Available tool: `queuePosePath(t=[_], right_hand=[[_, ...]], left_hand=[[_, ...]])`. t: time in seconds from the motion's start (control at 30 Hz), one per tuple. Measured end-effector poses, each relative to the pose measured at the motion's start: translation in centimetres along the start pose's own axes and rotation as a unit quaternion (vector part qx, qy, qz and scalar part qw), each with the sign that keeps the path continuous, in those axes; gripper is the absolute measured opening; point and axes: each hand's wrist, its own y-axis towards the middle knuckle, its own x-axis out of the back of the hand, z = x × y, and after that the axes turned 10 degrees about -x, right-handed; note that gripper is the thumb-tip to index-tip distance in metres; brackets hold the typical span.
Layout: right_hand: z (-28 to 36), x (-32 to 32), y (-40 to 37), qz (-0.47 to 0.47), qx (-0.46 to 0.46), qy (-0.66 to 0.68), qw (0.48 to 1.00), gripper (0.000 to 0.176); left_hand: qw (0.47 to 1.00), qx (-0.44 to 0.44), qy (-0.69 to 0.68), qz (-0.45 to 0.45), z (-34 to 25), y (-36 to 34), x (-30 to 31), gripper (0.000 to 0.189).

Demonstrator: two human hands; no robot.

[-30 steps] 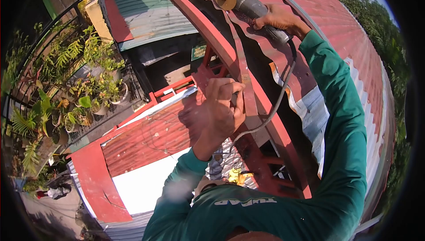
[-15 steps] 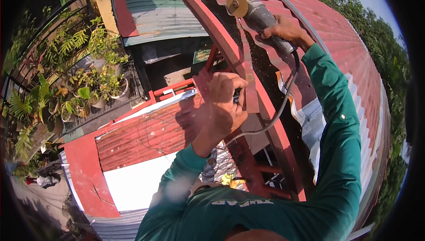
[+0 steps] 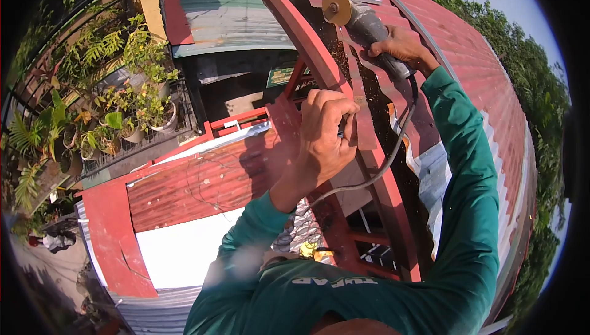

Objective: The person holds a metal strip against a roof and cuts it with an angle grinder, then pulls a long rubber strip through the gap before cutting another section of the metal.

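My right hand is wrapped round the grey body of an angle grinder. Its tan disc faces up at the edge of the red corrugated roof. A grey cord runs from its rear and passes behind my left wrist. My left hand is closed beside a narrow red metal strip, with a small dark thing partly showing between the fingers. The strip lies along the red beam, its upper end below the disc.
Potted plants stand on a rack at the left. A green corrugated roof lies beyond the beam. Below are a rusty red sheet and a white panel. A dark gap runs along the roof edge; loose metal strips lie on the roof.
The view has shifted slightly. My left hand has moved a little to the right and up against the strip. My right hand still holds the grinder, which sits slightly further right in the view.
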Motion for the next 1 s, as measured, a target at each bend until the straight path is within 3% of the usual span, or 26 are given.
queuePosePath(t=[0.23, 0.3, 0.43, 0.53, 0.63, 0.83, 0.9, 0.97, 1.0], right_hand=[[0.0, -0.2, 0.0, -0.004, 0.018, 0.002, 1.0, 0.076], [0.4, -0.3, -0.4, -0.006, 0.02, 0.006, 1.0, 0.076], [1.4, -0.4, -1.7, -0.011, 0.017, -0.012, 1.0, 0.074], [1.6, -0.5, -2.0, -0.018, 0.02, -0.02, 0.999, 0.072], [1.6, -0.4, -2.4, -0.023, 0.022, -0.016, 0.999, 0.07], [1.8, -0.4, -3.5, -0.023, 0.008, -0.01, 1.0, 0.064], [1.8, -0.4, -3.8, -0.037, 0.013, -0.022, 0.999, 0.061], [0.8, -0.8, -3.8, -0.078, 0.033, -0.02, 0.996, 0.053], [0.8, -0.6, -3.4, -0.053, 0.004, -0.032, 0.998, 0.053]], left_hand=[[0.999, -0.022, 0.016, 0.018, -0.1, 0.4, -0.9, 0.046], [0.999, -0.024, 0.031, 0.022, -0.3, 0.8, -0.7, 0.033], [0.999, -0.021, 0.034, 0.007, -0.4, 0.6, -0.7, 0.033], [1.0, 0.002, 0.015, -0.008, -0.4, 0.0, -0.5, 0.043], [0.998, 0.044, -0.022, -0.045, -0.5, -0.2, -0.3, 0.03], [0.999, -0.011, -0.004, -0.042, -0.5, -0.4, -1.4, 0.024], [0.994, 0.045, -0.061, -0.08, -1.1, -0.4, -2.3, 0.022], [0.993, 0.035, -0.032, -0.104, -1.2, 0.1, -2.8, 0.022], [0.992, 0.062, -0.031, -0.101, -1.3, 0.2, -3.0, 0.023]])
